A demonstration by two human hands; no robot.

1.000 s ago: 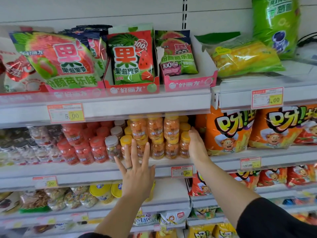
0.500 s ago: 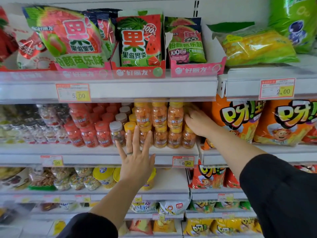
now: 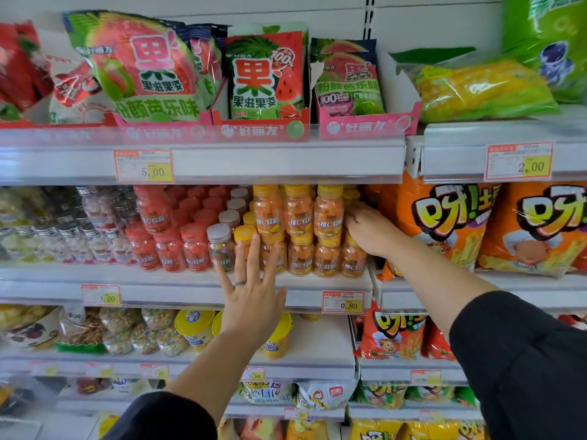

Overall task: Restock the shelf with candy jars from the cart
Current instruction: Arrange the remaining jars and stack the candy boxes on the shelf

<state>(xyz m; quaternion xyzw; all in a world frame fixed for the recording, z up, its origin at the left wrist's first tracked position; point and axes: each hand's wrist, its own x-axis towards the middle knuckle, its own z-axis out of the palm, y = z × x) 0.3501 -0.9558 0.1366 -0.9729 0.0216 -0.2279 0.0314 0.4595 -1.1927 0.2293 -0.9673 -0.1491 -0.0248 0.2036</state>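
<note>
Moved: right hand (image 3: 371, 228) has climbed from the end of the lower row to the upper tier of jars since a second ago, while left hand (image 3: 251, 296) has stayed spread at the front of the row.
Red-lidded jars (image 3: 171, 246): packed just left of the stack on the same shelf (image 3: 190, 281). A sideways spill would knock into them.
Left hand: fingers straight and fanned, tips against the fronts of the lower yellow-lidded jars, apparently bracing them. If it lifts early, the front row could slide over the shelf lip.
Orange candy jars (image 3: 298, 214): on the middle shelf in two tiers, the upper ones standing on the lids of the lower. That narrow footing makes the top tier likely to topple forward.
Right hand: fingers bent against the right end of the upper tier. Whether they grip a jar or only push it cannot be told. Too hard a shove leftward would likely tip the neighbouring jars one into the next.
Orange snack bags (image 3: 444, 223): just right of the stack, behind the wrist. A soft bag is no firm wall, so an end jar could lean or drop at the shelf joint.
Cart: out of view, so the remaining stock is unknown.
</note>
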